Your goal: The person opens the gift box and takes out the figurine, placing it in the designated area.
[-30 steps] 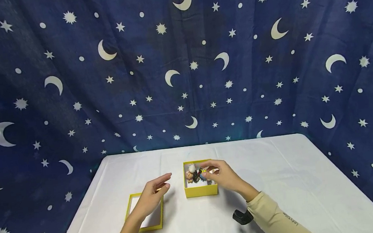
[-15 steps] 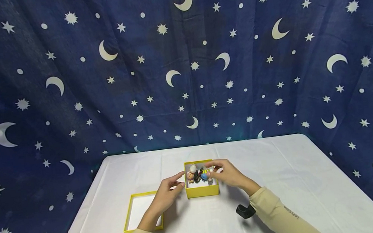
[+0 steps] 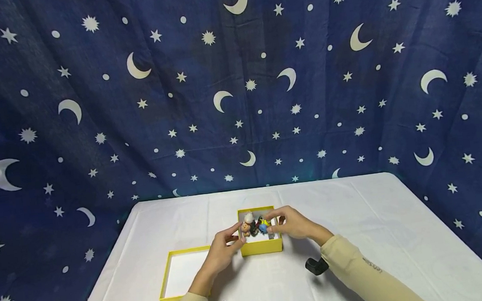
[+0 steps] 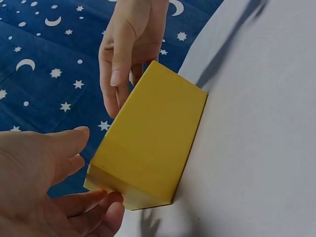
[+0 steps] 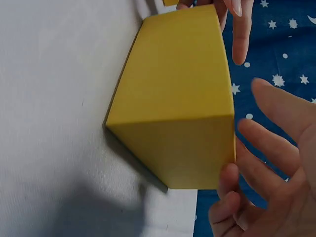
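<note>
A yellow box [image 3: 261, 248] with a white inside stands open-topped on the table, holding several small toy figures. Among them are a white figure [image 3: 249, 217], a brown-faced figure [image 3: 245, 229], a black one [image 3: 254, 229] and a blue-and-yellow one [image 3: 264, 226]. My left hand [image 3: 222, 253] is at the box's left side; in the left wrist view its lower fingers touch the outer wall. Over the right rim reaches my right hand [image 3: 293, 223], its thumb and index finger apart. In the right wrist view, its lower fingers touch the box's right wall. Neither hand visibly holds a figure.
A shallow yellow-rimmed lid [image 3: 185, 274], white inside, lies left of the box, partly behind the left forearm. Both stand on a white-covered table [image 3: 356, 265]. A dark blue curtain [image 3: 207, 158] with moons and stars hangs behind the table.
My left hand has moved right from above the lid to the box's left side. My right hand has shifted slightly right, from above the figures towards the box's right rim.
</note>
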Action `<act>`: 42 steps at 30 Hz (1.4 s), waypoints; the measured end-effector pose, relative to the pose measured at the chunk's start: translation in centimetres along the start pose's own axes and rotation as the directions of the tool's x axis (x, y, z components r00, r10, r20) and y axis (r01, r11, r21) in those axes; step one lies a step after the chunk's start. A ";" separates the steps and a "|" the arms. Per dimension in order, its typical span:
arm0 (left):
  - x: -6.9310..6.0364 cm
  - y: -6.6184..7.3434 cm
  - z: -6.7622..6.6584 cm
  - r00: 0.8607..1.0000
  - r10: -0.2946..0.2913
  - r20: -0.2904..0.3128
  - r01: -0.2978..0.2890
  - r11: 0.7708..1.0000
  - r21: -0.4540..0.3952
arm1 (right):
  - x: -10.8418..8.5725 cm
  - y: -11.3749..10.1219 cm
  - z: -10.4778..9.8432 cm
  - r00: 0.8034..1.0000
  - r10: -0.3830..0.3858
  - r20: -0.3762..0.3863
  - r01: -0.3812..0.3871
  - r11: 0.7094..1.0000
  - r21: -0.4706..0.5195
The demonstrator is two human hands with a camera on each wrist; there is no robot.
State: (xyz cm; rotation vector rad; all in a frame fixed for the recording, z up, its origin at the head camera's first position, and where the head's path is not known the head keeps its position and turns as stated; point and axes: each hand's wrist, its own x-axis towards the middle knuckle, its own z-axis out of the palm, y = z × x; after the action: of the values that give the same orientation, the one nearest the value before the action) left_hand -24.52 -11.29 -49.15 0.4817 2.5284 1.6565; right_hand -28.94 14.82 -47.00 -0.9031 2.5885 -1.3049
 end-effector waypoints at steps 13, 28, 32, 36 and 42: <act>-0.1 -0.7 0.2 1.000 0.009 -0.013 -0.009 1.000 0.023 | 0.9 0.5 -0.1 0.995 -0.009 0.100 0.016 0.998 -0.063; -0.3 -0.7 0.2 1.000 -0.024 -0.009 0.025 1.000 0.010 | 1.9 -1.0 0.6 0.953 0.137 0.270 -0.085 0.977 -0.195; -0.3 -0.6 0.2 1.000 -0.026 -0.009 0.026 1.000 -0.010 | 2.0 -1.2 1.1 0.959 0.138 0.249 -0.068 0.961 -0.269; -0.3 -0.6 0.2 1.000 -0.028 -0.007 0.028 0.999 -0.017 | 2.1 -1.5 1.3 0.960 0.151 0.237 -0.071 0.946 -0.317; -0.3 -0.6 0.2 0.999 -0.040 -0.005 0.040 0.999 -0.032 | 2.2 -2.0 1.3 0.951 0.209 0.226 -0.123 0.931 -0.344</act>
State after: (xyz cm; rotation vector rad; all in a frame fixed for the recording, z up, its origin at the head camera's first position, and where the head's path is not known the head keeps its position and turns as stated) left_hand -24.37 -11.44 -49.84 0.4207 2.4943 1.6844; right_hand -29.37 11.81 -45.93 -0.8091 2.6385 -0.6722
